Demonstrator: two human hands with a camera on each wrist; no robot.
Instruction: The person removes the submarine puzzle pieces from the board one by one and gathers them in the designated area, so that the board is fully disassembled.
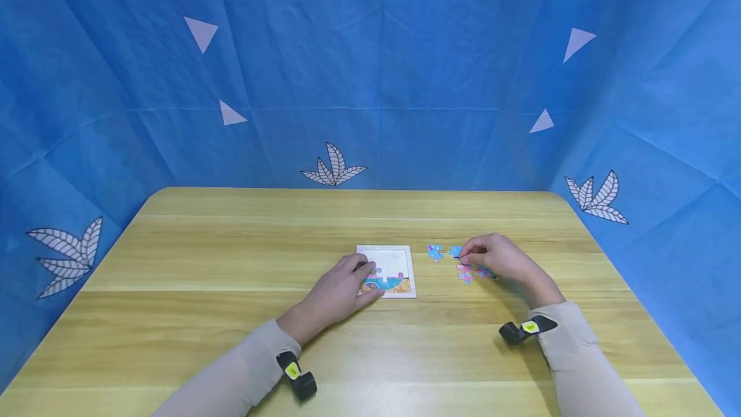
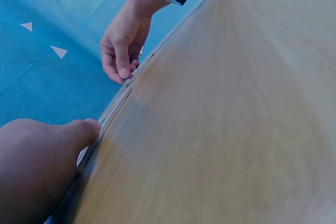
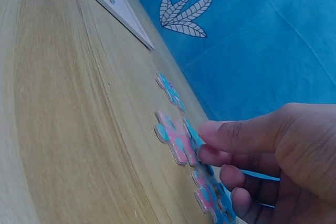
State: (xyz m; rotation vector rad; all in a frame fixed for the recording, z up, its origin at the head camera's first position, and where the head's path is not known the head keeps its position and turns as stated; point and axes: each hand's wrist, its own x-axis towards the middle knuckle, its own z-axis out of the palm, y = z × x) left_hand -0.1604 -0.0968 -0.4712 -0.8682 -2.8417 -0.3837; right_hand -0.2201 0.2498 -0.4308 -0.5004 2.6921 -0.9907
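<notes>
A white puzzle tray [image 1: 412,272] lies on the table with joined teal, pink and orange pieces along its near part. My left hand [image 1: 332,291] rests over the tray's left side, fingers relaxed, thumb along the near edge. To the right of the tray, my right hand [image 1: 500,259] pinches a blue puzzle piece [image 3: 193,132] between thumb and index finger, low over the loose pieces. A pink piece [image 3: 176,137] lies beside those fingertips, and a blue piece [image 1: 435,252] lies nearer the tray. Several more pieces are partly hidden under the right hand.
The wooden table [image 1: 243,243] extends around the tray and pieces. A blue cloth [image 1: 370,69] with white triangles and leaf drawings hangs behind the table and at both sides.
</notes>
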